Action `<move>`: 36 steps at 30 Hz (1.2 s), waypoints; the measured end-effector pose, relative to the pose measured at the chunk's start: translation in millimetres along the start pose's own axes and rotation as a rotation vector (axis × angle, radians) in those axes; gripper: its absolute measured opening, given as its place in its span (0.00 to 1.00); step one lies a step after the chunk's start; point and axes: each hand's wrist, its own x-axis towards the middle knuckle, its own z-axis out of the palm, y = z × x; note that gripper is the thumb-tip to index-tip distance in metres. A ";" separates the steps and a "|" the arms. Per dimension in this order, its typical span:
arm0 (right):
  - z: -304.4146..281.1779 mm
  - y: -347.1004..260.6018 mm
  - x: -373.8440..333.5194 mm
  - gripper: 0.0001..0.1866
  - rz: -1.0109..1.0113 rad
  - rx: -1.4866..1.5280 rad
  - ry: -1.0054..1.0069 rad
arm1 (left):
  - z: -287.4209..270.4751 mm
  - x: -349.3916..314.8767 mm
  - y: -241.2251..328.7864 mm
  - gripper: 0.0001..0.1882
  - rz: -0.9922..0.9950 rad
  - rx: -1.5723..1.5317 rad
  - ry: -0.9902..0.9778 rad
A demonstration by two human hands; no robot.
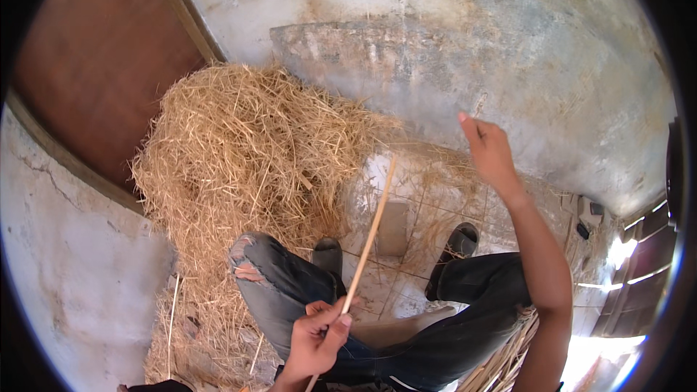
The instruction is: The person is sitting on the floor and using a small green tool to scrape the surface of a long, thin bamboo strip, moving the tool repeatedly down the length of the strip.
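My left hand (317,337) grips a thin pale stick (371,234) near its lower end; the stick slants up and to the right over the tiled floor. My right hand (488,150) is raised out toward the wall with its arm stretched, pinching a fine straw strand (479,105) that is hard to make out. I sit with both knees bent in dark torn jeans (276,283), feet in dark shoes (456,247) on the tiles. A big heap of dry straw (243,152) lies to the left, just beyond my left knee.
A stained plaster wall (465,43) stands ahead, and a brown wooden door (94,65) with its frame is at the upper left. Loose straw is scattered over the pale floor tiles (396,225). More straw stalks (508,352) lie under my right thigh. Bright daylight enters at the lower right.
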 end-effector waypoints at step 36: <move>34.2 -100.7 -121.3 0.35 -0.554 -0.101 -0.449 | 2.4 22.2 7.8 0.25 -0.053 -0.357 0.011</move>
